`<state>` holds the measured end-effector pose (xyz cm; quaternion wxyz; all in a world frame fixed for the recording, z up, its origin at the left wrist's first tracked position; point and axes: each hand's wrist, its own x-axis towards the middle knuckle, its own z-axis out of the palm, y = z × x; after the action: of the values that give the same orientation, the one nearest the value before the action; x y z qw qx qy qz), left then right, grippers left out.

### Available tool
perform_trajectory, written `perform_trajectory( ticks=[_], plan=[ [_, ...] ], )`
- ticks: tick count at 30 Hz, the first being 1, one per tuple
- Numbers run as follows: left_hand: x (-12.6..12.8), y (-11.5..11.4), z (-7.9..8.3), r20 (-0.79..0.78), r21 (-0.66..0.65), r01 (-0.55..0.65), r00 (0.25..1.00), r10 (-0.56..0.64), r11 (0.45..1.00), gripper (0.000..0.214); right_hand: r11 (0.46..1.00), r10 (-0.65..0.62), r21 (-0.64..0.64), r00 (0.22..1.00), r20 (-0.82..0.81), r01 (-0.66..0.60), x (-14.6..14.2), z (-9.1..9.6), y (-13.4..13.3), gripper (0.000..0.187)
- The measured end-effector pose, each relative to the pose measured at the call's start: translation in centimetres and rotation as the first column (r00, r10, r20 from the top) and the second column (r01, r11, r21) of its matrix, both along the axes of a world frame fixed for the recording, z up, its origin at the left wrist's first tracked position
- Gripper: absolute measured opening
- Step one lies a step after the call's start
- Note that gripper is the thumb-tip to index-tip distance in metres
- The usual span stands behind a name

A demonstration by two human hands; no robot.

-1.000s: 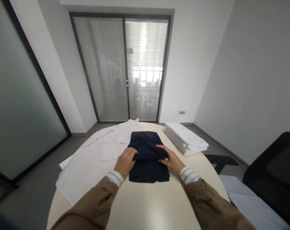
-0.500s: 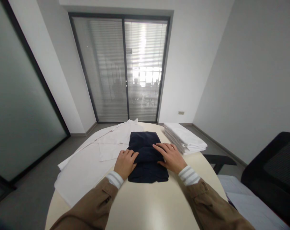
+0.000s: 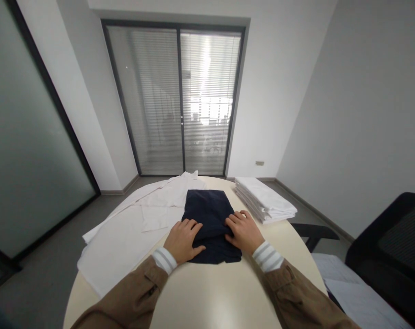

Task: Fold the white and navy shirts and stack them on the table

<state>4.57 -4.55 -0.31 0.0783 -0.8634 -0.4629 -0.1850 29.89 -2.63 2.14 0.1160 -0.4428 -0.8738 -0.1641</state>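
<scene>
A folded navy garment [image 3: 207, 205] lies on the pale round table [image 3: 214, 297] in front of me; I cannot tell what kind it is. My left hand [image 3: 182, 240] grips its left side, fingers curled over the upper layer and thumb lower down on the cloth. On the opposite side, my right hand [image 3: 244, 232] is closed round the right edge of the same layer, fingers bent on top and thumb below. The cloth bunches slightly between the two hands. The parts under my palms are hidden.
A white shirt [image 3: 125, 246] lies spread over the left of the table. Folded white cloths [image 3: 264, 196] are stacked at the back right. A black office chair [image 3: 395, 242] stands to the right, with white fabric [image 3: 351, 288] on its seat. A glass door [image 3: 180, 100] with blinds is beyond.
My right hand's fingers have gone from stretched flat to curled round the garment's right edge. My left hand has shifted slightly down and right, and its thumb now shows on the lower part.
</scene>
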Motion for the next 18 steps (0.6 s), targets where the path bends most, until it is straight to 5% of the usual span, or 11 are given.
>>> perform_trajectory(
  ticks=[5,14,18],
  plan=[
    [0.4,-0.1,0.0,-0.064,-0.044,0.002,0.998,-0.005,0.999,0.034,0.997,0.019,-0.073,0.999,0.026,-0.017,-0.7,-0.6,-0.3,0.036],
    [0.4,-0.3,-0.6,-0.239,-0.046,0.186,0.952,-0.192,0.981,0.013,0.981,0.086,-0.183,0.992,0.097,-0.067,-1.3,-1.4,-1.0,0.024],
    [0.1,-0.5,-0.5,-0.259,-0.061,0.213,0.94,-0.222,0.975,0.012,0.965,0.159,-0.215,0.987,0.037,-0.147,-1.1,-0.8,-2.0,0.046]
  ],
)
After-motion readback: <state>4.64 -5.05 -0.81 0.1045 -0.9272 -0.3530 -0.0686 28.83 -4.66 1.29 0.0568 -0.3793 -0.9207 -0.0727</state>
